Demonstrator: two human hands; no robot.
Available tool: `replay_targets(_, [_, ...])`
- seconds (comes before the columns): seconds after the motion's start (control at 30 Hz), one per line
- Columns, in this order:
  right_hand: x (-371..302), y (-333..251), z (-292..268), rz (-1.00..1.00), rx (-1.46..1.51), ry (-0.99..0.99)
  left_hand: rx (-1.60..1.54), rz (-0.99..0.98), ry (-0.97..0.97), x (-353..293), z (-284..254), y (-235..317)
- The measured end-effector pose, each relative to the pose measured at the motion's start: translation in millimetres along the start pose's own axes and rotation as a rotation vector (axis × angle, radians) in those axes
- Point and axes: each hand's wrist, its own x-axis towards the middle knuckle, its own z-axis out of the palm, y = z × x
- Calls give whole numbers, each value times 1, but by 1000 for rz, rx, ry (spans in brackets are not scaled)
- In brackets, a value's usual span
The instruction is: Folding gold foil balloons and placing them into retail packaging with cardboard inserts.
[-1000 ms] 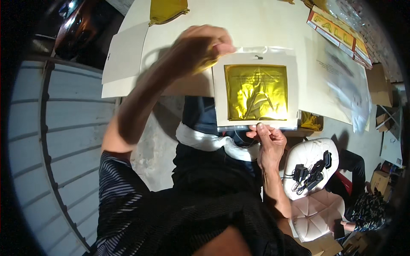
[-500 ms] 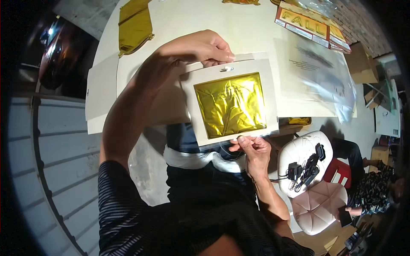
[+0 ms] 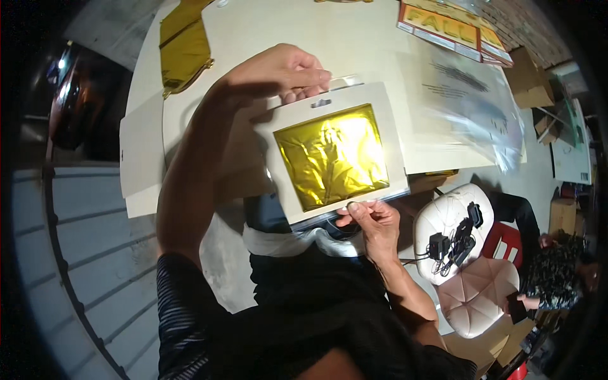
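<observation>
A white card packet (image 3: 394, 149) with a folded gold foil piece (image 3: 332, 155) in its middle is held over my lap at the table's near edge. A hang slot (image 3: 321, 103) is cut near its top, and clear plastic film (image 3: 345, 80) sticks out beyond the top edge. My left hand (image 3: 301, 73) reaches across to that top edge, fingers closed around the film; the fingertips are partly hidden. My right hand (image 3: 375, 228) pinches the packet's bottom edge between thumb and fingers.
The cream table (image 3: 253, 25) carries a gold foil balloon (image 3: 183, 50) at far left, clear plastic bags (image 3: 465, 114) at right and a printed orange box (image 3: 440, 28) behind them. Black cables and adapters (image 3: 453, 244) lie on a white chair (image 3: 437, 212). Another person (image 3: 557, 272) sits at far right.
The packet has tilted slightly and its top has shifted left along with my left hand. Less clear film shows above the card. The whole view has turned a little.
</observation>
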Motion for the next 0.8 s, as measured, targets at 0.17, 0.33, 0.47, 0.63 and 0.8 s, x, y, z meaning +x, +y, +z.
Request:
replay_targets(0.17, [1, 4, 0, -5, 31, -40, -28, 57, -75, -6, 2, 1])
replay_targets(0.33, [2, 3, 2, -16, 24, -54, -74, 54, -41, -10, 4, 6])
replay_targets(0.47, [2, 6, 2, -48, 61, -64, -29, 63, -23, -7, 3, 1])
replay_targets(0.63, [-1, 3, 6, -60, 29, -16, -31, -23, -33, -11, -2, 1])
replay_targets(0.8, [-3, -2, 10, -97, -19, 129, -31, 35, -40, -13, -5, 4])
